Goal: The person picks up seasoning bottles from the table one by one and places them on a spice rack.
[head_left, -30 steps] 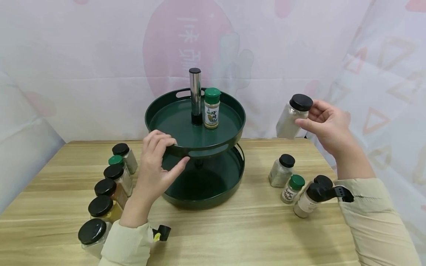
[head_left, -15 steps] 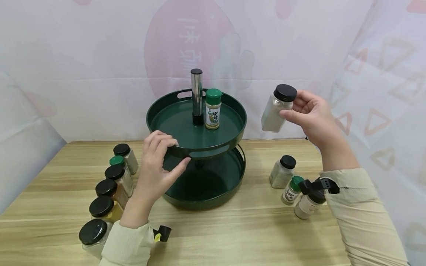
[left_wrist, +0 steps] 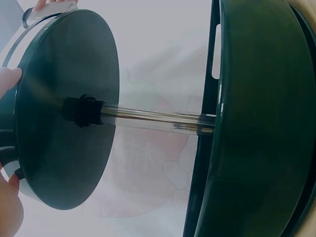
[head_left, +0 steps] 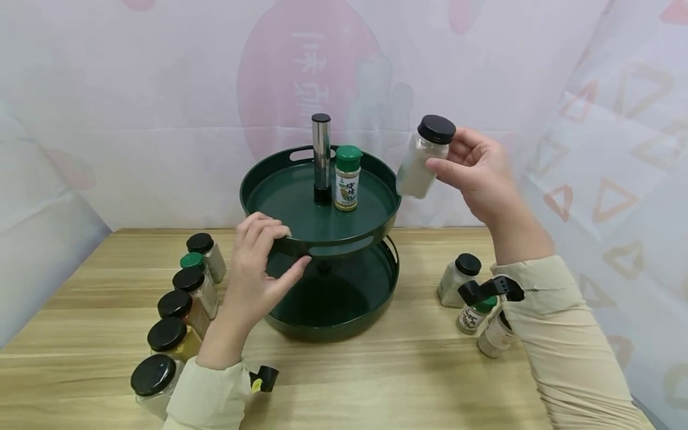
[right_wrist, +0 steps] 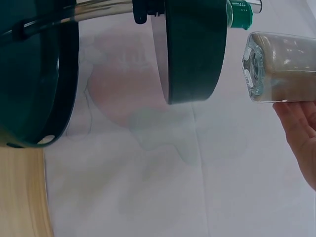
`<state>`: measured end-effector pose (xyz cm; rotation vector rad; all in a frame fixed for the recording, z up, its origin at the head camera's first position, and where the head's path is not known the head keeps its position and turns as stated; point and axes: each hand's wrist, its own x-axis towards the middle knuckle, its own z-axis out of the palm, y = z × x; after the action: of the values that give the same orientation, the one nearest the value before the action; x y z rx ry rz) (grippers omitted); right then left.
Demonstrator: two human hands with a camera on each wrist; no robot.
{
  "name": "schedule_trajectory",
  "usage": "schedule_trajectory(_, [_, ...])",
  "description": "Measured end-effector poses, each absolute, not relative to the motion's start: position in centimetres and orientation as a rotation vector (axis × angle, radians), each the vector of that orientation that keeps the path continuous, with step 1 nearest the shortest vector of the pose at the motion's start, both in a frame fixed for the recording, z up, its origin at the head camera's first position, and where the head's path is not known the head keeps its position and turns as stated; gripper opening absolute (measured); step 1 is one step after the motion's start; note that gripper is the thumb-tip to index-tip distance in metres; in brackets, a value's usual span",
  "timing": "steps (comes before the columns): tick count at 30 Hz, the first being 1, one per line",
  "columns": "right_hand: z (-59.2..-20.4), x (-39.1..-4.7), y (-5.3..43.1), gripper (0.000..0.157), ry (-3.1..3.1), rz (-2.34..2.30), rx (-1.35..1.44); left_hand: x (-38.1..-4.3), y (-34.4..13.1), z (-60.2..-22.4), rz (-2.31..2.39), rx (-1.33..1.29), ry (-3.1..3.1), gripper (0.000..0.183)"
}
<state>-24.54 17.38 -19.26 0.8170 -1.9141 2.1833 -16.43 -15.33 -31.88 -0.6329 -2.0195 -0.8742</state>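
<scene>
My right hand (head_left: 480, 173) grips a clear square spice jar (head_left: 421, 164) with a black lid and pale powder inside. The jar is tilted in the air, just right of the upper tray's rim and apart from it. At the near left rim of the green two-tier rack (head_left: 333, 239), my left hand (head_left: 255, 266) holds the edge, fingers over the top and thumb below. On the upper tray a green-capped seasoning bottle (head_left: 347, 179) stands upright beside the metal post (head_left: 321, 158). In the right wrist view the held jar (right_wrist: 284, 66) shows its base towards the rack.
Several capped jars (head_left: 174, 304) stand in a row on the left of the wooden table (head_left: 344, 382). To the right are a black-lidded jar (head_left: 458, 280), a green-capped bottle (head_left: 473, 316) and another jar (head_left: 495, 337), partly behind the right sleeve. A pale curtain (head_left: 177, 119) hangs behind.
My right hand has carried the jar left and upwards, from out at the right to near the upper tray. The left hand has kept its hold on the rim, and the rack stands where it was.
</scene>
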Motion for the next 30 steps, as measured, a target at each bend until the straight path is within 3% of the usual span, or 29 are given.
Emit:
schedule_trajectory(15, [-20.5, -26.2, 14.5, 0.041, -1.978, 2.168, 0.748, -16.5, -15.4, -31.9, -0.88, -0.647, -2.023, 0.043])
schedule_trajectory(30, [-22.1, -26.9, 13.2, 0.032, -2.153, 2.025, 0.714, -16.4, -15.3, -31.9, -0.88, -0.646, -2.015, 0.044])
